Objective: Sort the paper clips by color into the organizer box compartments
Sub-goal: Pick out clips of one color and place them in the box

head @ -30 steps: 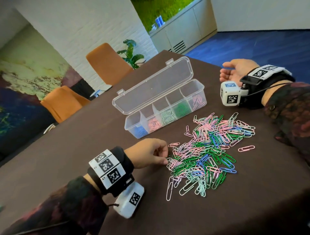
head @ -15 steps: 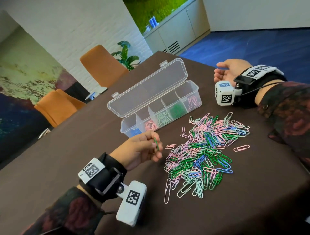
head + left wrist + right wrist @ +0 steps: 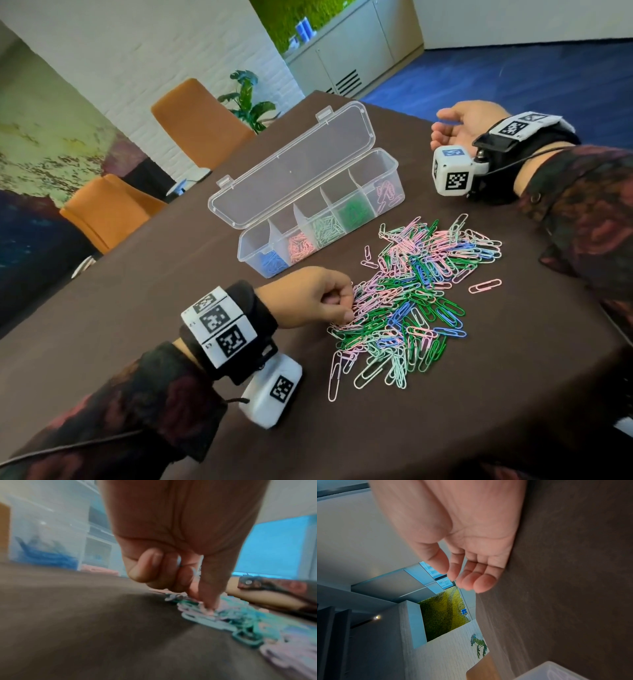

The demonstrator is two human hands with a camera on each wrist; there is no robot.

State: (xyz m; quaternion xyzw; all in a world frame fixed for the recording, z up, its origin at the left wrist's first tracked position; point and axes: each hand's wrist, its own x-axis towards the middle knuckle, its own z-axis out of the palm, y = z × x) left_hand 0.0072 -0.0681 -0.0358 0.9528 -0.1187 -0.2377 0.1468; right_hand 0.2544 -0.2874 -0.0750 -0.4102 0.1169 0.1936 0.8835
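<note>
A loose pile of paper clips (image 3: 418, 294) in pink, light green, dark green and blue lies mid-table. Behind it stands the clear organizer box (image 3: 394, 171), lid open, with blue clips (image 3: 272, 263), pink clips (image 3: 301, 245), light green clips (image 3: 327, 229), dark green clips (image 3: 354, 212) and pale pink clips (image 3: 387, 193) in separate compartments. My left hand (image 3: 342, 308) is down on the pile's left edge, thumb and forefinger (image 3: 211, 601) pinching into the clips. A bit of a clip shows between its curled fingers (image 3: 180, 565). My right hand (image 3: 445, 130) rests on its side on the table, fingers (image 3: 484, 582) loosely curled, holding nothing.
One pink clip (image 3: 484, 286) lies apart, right of the pile. Two orange chairs (image 3: 198, 123) (image 3: 106, 205) stand beyond the table's far left edge. The dark table (image 3: 137, 308) ends close to the pile's right front. My right forearm lies right of the pile.
Half a second ago my left hand was lifted off the pile with a green clip pinched. It has come back down onto the pile's left edge. The right hand has stayed put.
</note>
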